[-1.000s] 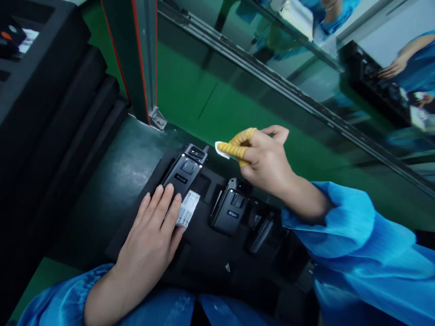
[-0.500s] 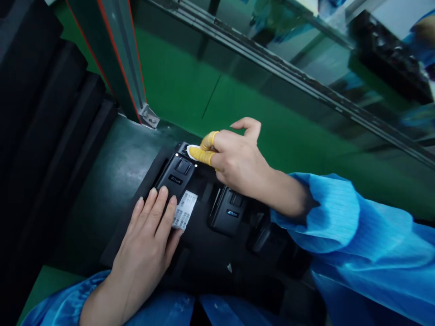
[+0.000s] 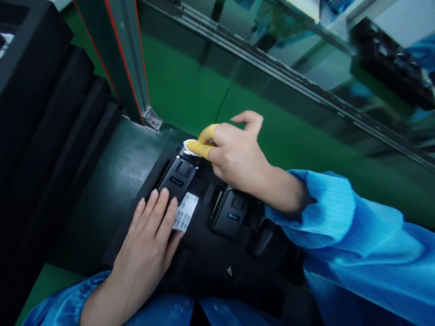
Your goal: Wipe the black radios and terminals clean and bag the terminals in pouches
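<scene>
A black handheld device (image 3: 176, 181) marked "Riton" lies in a black foam tray (image 3: 200, 253). My left hand (image 3: 146, 249) rests flat over its lower end, fingers stretched out. At the top end, my right hand (image 3: 236, 156) wears yellow finger covers (image 3: 199, 148) on two fingers. Those fingers press a small white wipe (image 3: 186, 144) onto the device's top edge; part of the wipe is hidden under them. Beside my left fingertips is a white sheet of barcode labels (image 3: 186, 210).
Another "Riton" device (image 3: 229, 219) and a darker one (image 3: 265, 237) sit in the tray to the right. Stacked black foam trays (image 3: 44, 113) rise at the left. A metal post (image 3: 127, 59) and a glass panel with a metal rail (image 3: 238, 50) border the far side.
My right hand has shifted slightly up and left, moving the white wipe along the top of the device. My left hand stays in place on it. The view has tilted a little.
</scene>
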`<state>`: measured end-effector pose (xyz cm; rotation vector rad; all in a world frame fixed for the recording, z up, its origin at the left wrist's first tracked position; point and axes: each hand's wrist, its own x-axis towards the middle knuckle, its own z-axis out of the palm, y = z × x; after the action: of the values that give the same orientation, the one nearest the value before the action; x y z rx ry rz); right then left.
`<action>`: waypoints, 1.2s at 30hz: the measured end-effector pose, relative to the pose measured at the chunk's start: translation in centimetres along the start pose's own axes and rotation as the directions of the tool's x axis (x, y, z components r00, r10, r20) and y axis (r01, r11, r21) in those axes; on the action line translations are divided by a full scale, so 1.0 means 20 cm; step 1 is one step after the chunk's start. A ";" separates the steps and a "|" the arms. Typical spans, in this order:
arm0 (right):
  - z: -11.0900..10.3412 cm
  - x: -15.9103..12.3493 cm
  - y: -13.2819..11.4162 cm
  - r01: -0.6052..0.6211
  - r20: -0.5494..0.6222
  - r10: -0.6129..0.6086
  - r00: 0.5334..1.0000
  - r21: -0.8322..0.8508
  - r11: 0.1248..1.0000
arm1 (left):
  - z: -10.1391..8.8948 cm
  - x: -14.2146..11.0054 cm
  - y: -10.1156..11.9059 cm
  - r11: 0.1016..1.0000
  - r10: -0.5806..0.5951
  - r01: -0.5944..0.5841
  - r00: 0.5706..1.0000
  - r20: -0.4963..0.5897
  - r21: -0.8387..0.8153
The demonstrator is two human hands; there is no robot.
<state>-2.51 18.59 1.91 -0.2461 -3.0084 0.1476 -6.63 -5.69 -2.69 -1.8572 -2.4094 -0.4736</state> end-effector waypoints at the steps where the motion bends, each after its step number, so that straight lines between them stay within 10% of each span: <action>1: 0.01 0.01 -0.01 0.011 0.011 -0.011 1.000 -0.001 1.000 | 0.00 0.00 0.00 1.000 0.001 -0.001 1.000 0.000 -0.002; 15: -0.04 -0.22 0.08 -0.113 -0.147 0.098 0.984 -0.098 0.989 | 0.00 0.00 -0.01 0.999 0.007 -0.008 0.999 -0.036 -0.033; 23: 0.01 -0.08 -0.10 0.086 -0.004 -0.086 0.996 -0.008 0.996 | 0.00 -0.01 0.00 0.996 -0.039 0.040 0.999 0.013 -0.078; 29: 0.04 -0.06 -0.23 0.365 -0.095 -0.391 0.916 -0.212 0.907 | 0.01 -0.01 0.00 0.993 -0.062 0.062 0.998 0.005 -0.102; 36: -0.04 -0.21 -0.19 0.348 -0.047 -0.365 0.930 -0.210 0.914 | 0.00 0.00 0.00 0.997 -0.026 0.025 1.000 -0.016 -0.072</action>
<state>1.06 14.21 2.57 0.2762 -2.9186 -0.1933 -6.70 -5.71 -2.61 -1.8442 -2.4389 -0.5822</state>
